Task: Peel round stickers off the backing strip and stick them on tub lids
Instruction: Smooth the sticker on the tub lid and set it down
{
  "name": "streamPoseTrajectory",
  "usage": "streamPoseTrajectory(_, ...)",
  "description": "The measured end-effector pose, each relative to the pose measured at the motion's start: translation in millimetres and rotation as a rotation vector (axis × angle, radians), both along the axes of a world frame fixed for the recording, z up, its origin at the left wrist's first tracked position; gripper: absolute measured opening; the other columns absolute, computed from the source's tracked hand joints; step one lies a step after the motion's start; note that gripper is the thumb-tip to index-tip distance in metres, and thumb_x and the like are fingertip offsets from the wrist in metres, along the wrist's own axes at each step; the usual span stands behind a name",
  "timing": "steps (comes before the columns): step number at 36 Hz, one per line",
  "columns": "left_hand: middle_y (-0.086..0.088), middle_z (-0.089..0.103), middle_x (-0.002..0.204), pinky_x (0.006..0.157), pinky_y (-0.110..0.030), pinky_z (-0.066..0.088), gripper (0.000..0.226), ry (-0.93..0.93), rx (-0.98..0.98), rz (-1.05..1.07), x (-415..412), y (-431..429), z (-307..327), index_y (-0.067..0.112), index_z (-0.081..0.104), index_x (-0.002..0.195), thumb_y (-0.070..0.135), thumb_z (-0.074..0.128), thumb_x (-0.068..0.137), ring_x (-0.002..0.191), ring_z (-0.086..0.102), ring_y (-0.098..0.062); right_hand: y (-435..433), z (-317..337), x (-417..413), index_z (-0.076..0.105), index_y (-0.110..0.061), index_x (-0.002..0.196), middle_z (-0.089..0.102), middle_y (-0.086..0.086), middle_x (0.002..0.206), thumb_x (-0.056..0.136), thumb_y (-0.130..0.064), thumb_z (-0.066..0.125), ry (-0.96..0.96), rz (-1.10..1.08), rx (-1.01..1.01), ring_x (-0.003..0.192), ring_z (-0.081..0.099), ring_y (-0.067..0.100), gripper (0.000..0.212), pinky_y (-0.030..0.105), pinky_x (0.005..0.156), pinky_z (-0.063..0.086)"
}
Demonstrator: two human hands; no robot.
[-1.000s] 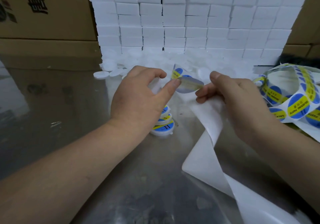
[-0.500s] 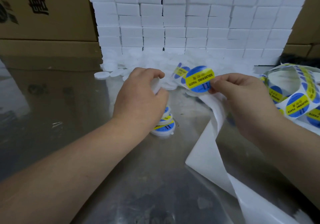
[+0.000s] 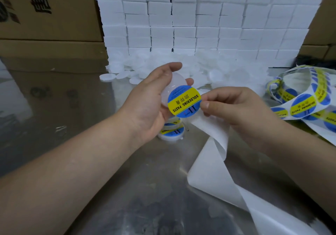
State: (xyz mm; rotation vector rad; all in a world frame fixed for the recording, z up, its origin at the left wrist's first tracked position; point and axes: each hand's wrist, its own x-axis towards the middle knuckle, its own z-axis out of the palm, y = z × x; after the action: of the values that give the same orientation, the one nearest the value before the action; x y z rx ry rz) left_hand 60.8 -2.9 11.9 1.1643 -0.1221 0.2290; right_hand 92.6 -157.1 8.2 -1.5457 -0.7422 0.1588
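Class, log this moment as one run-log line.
left hand: holds bare lid | right hand: pinches peeled sticker overlapping lid | labelled lids: stacked on table below

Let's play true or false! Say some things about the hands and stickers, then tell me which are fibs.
1. The right hand pinches a round sticker. True.
2. The sticker is red and green. False: it is blue with a yellow band.
3. The left hand holds a white lid. True.
4. The coil of stickers lies left of both hands. False: it lies to the right of the right hand.
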Motion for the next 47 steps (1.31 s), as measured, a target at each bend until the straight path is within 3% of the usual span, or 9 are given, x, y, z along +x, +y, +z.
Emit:
streamPoseTrajectory(2,-0.012,0.072,0.092,0.074,-0.037,0.055,0.024,0.013,-0.015,-0.033,-0.4,-0.7,-0.2,0.024,0.062,0.094,0.024,0.038,0.097,0.092,0.067,-0.029,0.1,0.3,-1.2,0.075,-0.024,0.061,0.065,-0.008,0.056,0.073,-0.007,0.064,0.003,0.029,0.014,0.054,0.057,0.0,0.024,0.012,0.056,0.046)
streamPoseTrajectory(5,-0.016,0.07,0.088,0.074,-0.036,0.055,0.022,0.005,-0.058,-0.082,-1.6,-1.2,-0.3,0.018,0.062,0.095,0.029,0.044,0.088,0.087,0.066,-0.027,-0.9,0.1,-0.3,0.075,-0.028,0.064,0.066,-0.007,0.059,0.08,-0.001,0.059,-0.019,0.032,-0.003,0.055,0.058,0.0,0.036,0.012,0.058,0.047)
streamPoseTrajectory(9,-0.018,0.069,0.089,0.079,-0.038,0.054,0.033,-0.031,-0.052,-0.122,-3.1,-0.5,-0.4,0.014,0.061,0.095,0.033,0.047,0.072,0.089,0.066,-0.026,-1.4,-0.3,-1.1,0.076,-0.028,0.068,0.066,-0.007,0.06,0.08,-0.002,0.06,-0.024,0.048,-0.012,0.056,0.057,-0.001,0.032,0.011,0.058,0.046)
streamPoseTrajectory(12,-0.017,0.07,0.089,0.083,-0.041,0.051,0.026,-0.038,-0.03,-0.126,-3.3,-0.1,-1.5,0.013,0.062,0.094,0.025,0.041,0.084,0.085,0.068,-0.026,-1.2,-0.6,-1.8,0.076,-0.026,0.069,0.066,-0.007,0.06,0.08,0.0,0.059,-0.011,0.053,-0.002,0.054,0.056,-0.002,0.033,0.01,0.057,0.045)
streamPoseTrajectory(16,-0.016,0.07,0.092,0.081,-0.039,0.052,0.027,-0.062,0.011,-0.14,-4.3,-1.2,-2.3,0.014,0.063,0.093,0.023,0.047,0.073,0.082,0.069,-0.024,-0.9,-0.6,-2.4,0.077,-0.025,0.072,0.07,-0.007,0.067,0.08,0.001,0.061,-0.008,0.062,-0.022,0.059,0.059,-0.001,0.031,0.011,0.059,0.046)
streamPoseTrajectory(20,-0.013,0.071,0.091,0.082,-0.038,0.053,0.027,-0.072,0.032,-0.134,-3.7,-2.1,-3.4,0.017,0.063,0.093,0.01,0.038,0.088,0.085,0.068,-0.024,-0.8,-2.0,-1.4,0.076,-0.027,0.076,0.074,-0.005,0.078,0.067,-0.011,0.066,0.024,0.109,-0.028,0.073,0.067,0.004,0.021,0.015,0.066,0.05)
streamPoseTrajectory(24,-0.012,0.071,0.092,0.076,-0.035,0.055,0.025,-0.081,0.063,-0.12,-4.1,-3.3,-3.6,0.019,0.063,0.093,0.005,0.042,0.087,0.084,0.068,-0.024,-0.5,-2.5,-0.5,0.076,-0.03,0.077,0.074,-0.005,0.079,0.066,-0.015,0.063,0.019,0.113,-0.035,0.076,0.068,0.004,0.023,0.015,0.069,0.051)
streamPoseTrajectory(33,-0.008,0.073,0.087,0.067,-0.029,0.056,0.027,-0.1,0.086,-0.12,-3.3,-2.6,-4.4,0.02,0.063,0.092,-0.002,0.049,0.085,0.08,0.07,-0.022,-0.4,-2.7,-1.1,0.076,-0.025,0.076,0.074,-0.002,0.076,0.065,-0.016,0.064,0.028,0.1,0.002,0.072,0.068,0.005,0.019,0.015,0.064,0.05)
streamPoseTrajectory(47,-0.005,0.073,0.088,0.07,-0.029,0.057,0.028,-0.108,0.126,-0.11,-3.0,-2.5,-6.4,0.022,0.062,0.093,-0.003,0.053,0.085,0.083,0.07,-0.019,0.7,-2.1,-1.8,0.076,-0.027,0.072,0.073,-0.004,0.072,0.065,-0.013,0.061,0.018,0.107,0.003,0.069,0.067,0.004,0.022,0.013,0.062,0.049)
